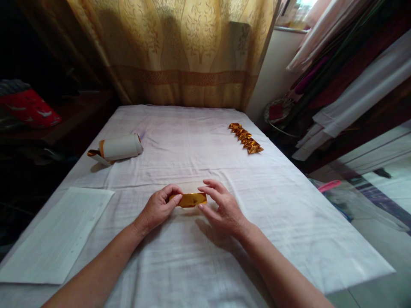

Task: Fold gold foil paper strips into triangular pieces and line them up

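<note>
A strip of shiny gold foil paper [192, 199], folded into a long narrow shape, is held just above the middle of the cloth-covered table [199, 167]. My left hand [160, 204] pinches its left end between thumb and fingers. Around the right end, my right hand [223, 207] has its fingers apart, with the thumb at the lower corner and the index finger by the upper one. Whether those fingertips press on the foil I cannot tell. Several folded gold foil pieces [245, 138] lie in a row at the far right of the table.
To the left lies a roll of white-backed gold paper [120, 147], its loose end curling out. Printed white sheets [56, 235] rest at the near left. A patterned curtain [199, 47] hangs behind the table, and clothes [349, 90] hang on the right.
</note>
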A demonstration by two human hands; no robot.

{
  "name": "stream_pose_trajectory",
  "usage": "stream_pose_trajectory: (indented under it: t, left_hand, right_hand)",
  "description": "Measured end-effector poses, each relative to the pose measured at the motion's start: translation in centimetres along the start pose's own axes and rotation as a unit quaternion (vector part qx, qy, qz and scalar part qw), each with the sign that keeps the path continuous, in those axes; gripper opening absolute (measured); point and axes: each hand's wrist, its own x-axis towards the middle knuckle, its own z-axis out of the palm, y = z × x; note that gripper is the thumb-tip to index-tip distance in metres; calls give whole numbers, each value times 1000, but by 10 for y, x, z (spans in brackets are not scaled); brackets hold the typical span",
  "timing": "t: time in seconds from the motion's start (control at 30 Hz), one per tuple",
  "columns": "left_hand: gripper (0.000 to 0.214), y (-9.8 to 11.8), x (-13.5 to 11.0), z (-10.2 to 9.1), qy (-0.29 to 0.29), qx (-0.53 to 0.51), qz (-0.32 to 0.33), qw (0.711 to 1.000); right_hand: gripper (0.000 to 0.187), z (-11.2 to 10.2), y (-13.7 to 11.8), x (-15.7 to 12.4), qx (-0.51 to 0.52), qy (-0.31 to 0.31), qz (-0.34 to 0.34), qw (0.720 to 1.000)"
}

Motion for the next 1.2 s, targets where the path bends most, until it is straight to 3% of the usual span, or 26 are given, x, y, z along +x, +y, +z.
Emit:
stream_pose_trajectory:
  t: [0.13, 0.23, 0.37, 0.5, 0.6, 0.7, 0.83, 0.93, 1.03, 1.2]
  left_hand:
    - [19, 1, 1, -1, -19, 0, 15, 1000]
    - [24, -1, 1, -1, 2, -47, -7, 999]
    - [51, 1, 2, 0, 16, -169, -65, 983]
    - [50, 7, 3, 4, 7, -230, -97, 968]
    - [45, 9, 2, 9, 3, -200, -99, 975]
    - [41, 7, 0, 11, 24, -136, -82, 987]
    - [35, 5, -3, 8, 72, 14, -13, 997]
    - [30, 8, -4, 3, 78, 144, 53, 985]
    - [30, 13, -4, 1, 57, 205, 103, 972]
    - [30, 16, -5, 5, 42, 209, 127, 969]
  right_hand:
    - [31, 1, -5, 9, -39, -71, 23, 996]
    - [31, 7, -11, 14, -30, -116, 67, 990]
    - [30, 23, -13, 14, 113, -65, 161, 978]
    - [28, 42, -11, 10, 299, 8, 228, 926]
    - [27, 47, -13, 7, 315, 21, 228, 921]
    - [27, 44, -14, 5, 224, 16, 198, 954]
    - [36, 35, -10, 6, 85, 72, 83, 990]
    - [48, 31, -6, 8, 0, 99, -17, 995]
    - [56, 30, -6, 11, -55, 83, -83, 992]
    - [58, 29, -7, 15, -77, 55, -105, 990]
